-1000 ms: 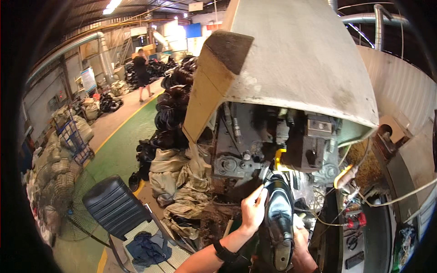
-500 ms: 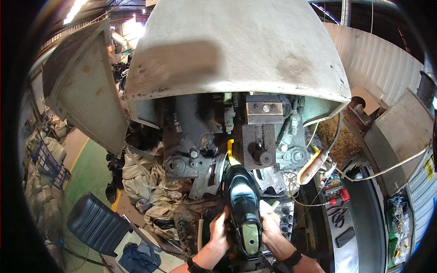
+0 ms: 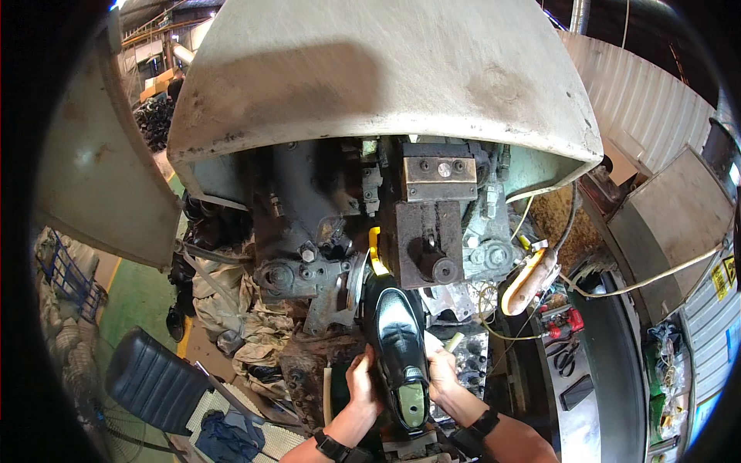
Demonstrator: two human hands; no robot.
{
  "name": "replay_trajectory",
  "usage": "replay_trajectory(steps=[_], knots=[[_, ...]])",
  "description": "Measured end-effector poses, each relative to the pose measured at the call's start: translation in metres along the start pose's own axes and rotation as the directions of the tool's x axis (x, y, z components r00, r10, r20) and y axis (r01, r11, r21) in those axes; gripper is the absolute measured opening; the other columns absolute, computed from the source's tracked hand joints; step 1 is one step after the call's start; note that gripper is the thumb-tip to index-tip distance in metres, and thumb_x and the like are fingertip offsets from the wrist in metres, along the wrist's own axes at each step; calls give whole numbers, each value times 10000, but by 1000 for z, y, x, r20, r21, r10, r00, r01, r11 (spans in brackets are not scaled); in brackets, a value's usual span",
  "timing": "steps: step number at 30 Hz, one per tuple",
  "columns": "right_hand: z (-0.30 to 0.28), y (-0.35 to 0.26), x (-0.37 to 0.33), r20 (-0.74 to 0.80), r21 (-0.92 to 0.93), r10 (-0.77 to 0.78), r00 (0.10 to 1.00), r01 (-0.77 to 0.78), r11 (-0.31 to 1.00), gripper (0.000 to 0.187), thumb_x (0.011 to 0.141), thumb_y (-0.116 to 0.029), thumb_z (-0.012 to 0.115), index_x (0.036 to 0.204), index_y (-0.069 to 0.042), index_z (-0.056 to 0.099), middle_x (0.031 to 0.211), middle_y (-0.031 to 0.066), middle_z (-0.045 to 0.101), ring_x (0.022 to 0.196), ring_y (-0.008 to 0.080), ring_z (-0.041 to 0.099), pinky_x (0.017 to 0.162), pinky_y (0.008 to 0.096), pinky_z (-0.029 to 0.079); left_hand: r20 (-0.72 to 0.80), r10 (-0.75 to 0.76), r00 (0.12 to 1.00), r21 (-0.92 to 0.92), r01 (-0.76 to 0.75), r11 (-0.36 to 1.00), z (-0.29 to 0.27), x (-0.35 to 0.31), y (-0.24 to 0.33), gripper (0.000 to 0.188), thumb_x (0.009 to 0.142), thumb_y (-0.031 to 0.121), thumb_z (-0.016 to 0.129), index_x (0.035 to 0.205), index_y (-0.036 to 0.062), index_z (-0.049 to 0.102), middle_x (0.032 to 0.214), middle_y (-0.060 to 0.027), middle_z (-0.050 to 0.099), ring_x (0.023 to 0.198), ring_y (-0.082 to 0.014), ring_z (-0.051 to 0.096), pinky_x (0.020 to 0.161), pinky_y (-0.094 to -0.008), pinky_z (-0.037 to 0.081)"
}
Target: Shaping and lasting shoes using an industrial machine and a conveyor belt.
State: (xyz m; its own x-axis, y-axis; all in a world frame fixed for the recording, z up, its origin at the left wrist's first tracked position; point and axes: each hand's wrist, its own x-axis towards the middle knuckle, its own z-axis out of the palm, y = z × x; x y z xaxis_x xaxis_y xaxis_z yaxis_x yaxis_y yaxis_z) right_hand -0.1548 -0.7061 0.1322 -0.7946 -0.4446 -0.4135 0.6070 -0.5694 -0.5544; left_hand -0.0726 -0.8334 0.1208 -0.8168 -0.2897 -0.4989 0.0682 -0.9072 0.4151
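Observation:
A glossy black shoe (image 3: 395, 316) points toe-away from me, with a pale green shoe last (image 3: 413, 405) showing in its heel opening. My left hand (image 3: 361, 376) is closed around its left side, and my right hand (image 3: 441, 370) grips the right side. Part of the fingers of both hands is hidden by the shoe. The toe reaches a grimy metal machine (image 3: 432, 239), just below a bent yellow piece (image 3: 376, 251). Whether the toe touches the machine, I cannot tell. A small pale piece (image 3: 454, 342) sticks up beside my right hand.
A large off-white hood (image 3: 386, 69) hangs over the machine, with an open panel (image 3: 100, 154) at its left. Right of the machine hangs a wood-coloured handle (image 3: 529, 285) on a cable. Pliers (image 3: 566, 359) and a red tool (image 3: 567, 324) lie further right. A black chair (image 3: 154, 378) stands at lower left.
The whole view has shifted slightly. Both hands, still holding the shoe, have moved a little forward and left, bringing the toe slightly closer to the machine.

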Motion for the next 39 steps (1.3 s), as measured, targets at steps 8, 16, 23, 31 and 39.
replay_trajectory(steps=[8, 16, 23, 31, 39], knots=[[2, 7, 8, -43, -18, -101, 994, 101, 995, 256, 944, -22, 632, 1199, -21, 645, 1021, 116, 724, 853, 221, 731, 745, 380, 628, -120, 270, 955, 108, -258, 960, -11, 18, -13, 237, 1052, 86, 537, 819, 87, 581, 870, -4, 626, 796, -116, 565, 761, -290, 488], [8, 7, -5, -35, -1, -15, 999, 15, 1000, 209, 1009, -110, 635, 1185, -4, 675, 1036, 124, 751, 830, 232, 752, 703, 386, 656, -88, 320, 943, 118, -309, 944, -43, 38, -25, 202, 1066, 150, 506, 912, 75, 612, 960, -51, 670, 864, -172, 649, 807, -351, 563], [9, 3, -3, -38, 57, -18, 999, 20, 998, 228, 1019, -125, 625, 1203, 4, 660, 1036, 135, 748, 831, 234, 754, 697, 385, 662, -72, 276, 958, 153, -263, 953, -13, 16, -17, 299, 1085, 311, 494, 1081, 58, 654, 1048, -110, 712, 879, -244, 730, 772, -412, 629], [-46, -13, 3, -54, -405, -92, 994, 63, 912, 281, 1017, -291, 672, 1183, -73, 609, 1093, 71, 706, 836, 169, 688, 739, 273, 578, 240, 675, 698, 704, -604, 374, -38, 0, 18, 235, 1057, 152, 579, 1211, 0, 671, 1109, -50, 699, 991, -119, 627, 916, -268, 491], [-145, -106, -98, -183, -523, -184, 966, 63, 850, 300, 1033, -244, 624, 1226, -35, 528, 1042, 159, 718, 843, 218, 727, 782, 361, 591, 355, 655, 667, 903, -427, -54, -305, 5, 84, 550, 1025, 193, 508, 1499, -44, 361, 1603, -239, 340, 1504, -357, 312, 1230, -438, 231]])
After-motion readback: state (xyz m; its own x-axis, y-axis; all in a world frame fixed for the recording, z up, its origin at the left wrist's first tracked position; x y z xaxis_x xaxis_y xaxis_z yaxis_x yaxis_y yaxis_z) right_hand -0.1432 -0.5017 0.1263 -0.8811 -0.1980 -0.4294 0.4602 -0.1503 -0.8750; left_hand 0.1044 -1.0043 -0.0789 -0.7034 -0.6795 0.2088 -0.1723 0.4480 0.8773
